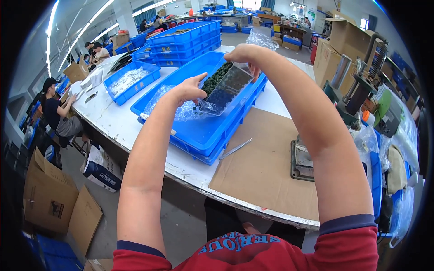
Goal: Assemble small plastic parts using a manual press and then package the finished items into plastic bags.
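A clear plastic box (235, 86) is tilted between my hands above a long blue tray (194, 135). Small dark green pieces (218, 77) fill its upper side; I cannot make out their kind. My left hand (187, 90) grips the box's near left end, index finger and thumb spread around it. At the far end, my right hand (248, 56) holds the rim, its fingers bent down over the side. Crumpled clear plastic film (158, 99) lies in the tray's left part, under the box. Another blue tray sits beneath this one.
Metal tweezers (236, 148) rest by a brown cardboard sheet (266, 167). A hand press (357, 90) and its metal base (298, 160) stand at right. Stacked blue bins (185, 43) and a smaller blue tray (131, 83) are behind. A person (56, 108) sits at the left table edge.
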`<state>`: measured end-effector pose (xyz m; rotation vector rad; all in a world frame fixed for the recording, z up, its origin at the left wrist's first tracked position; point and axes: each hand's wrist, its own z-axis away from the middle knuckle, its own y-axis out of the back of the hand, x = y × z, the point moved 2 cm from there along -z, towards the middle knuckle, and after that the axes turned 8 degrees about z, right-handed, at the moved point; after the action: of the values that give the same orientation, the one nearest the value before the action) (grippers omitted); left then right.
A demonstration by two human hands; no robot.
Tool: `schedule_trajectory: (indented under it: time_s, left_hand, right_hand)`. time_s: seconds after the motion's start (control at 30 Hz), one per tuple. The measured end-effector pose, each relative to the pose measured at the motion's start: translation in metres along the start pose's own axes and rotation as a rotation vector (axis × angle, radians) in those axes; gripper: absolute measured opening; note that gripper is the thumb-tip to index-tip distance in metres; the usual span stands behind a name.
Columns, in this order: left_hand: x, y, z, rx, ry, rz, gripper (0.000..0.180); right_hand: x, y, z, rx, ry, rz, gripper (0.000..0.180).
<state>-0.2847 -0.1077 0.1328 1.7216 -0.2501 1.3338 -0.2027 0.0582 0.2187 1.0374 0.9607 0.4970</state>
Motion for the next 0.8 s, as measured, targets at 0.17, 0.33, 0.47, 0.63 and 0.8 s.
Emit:
schedule_trajectory:
  time_s: [0.17,0.33,0.47,0.63,0.8]
  left_hand:
    - [0.016,0.009,-0.015,-0.044,-0.086,0.118,0.08]
    - [0.027,0.005,-0.013,-0.014,-0.059,0.134,0.08]
    - [0.016,0.001,-0.01,-0.023,0.008,0.113,0.082]
    - [0.01,0.003,-0.006,-0.063,0.042,0.14,0.083]
    - [0.007,0.006,-0.009,-0.01,0.002,0.149,0.08]
  right_hand:
    - [-0.015,0.037,0.008,0.053,0.067,0.121,0.055]
    - [-0.027,0.052,0.02,0.132,0.077,0.263,0.057]
    - [-0.028,0.039,0.017,0.098,0.097,0.285,0.058]
    - [-0.048,0.034,0.016,0.045,-0.069,0.281,0.06]
    - [-0.049,0.035,0.004,0.046,-0.069,0.303,0.06]
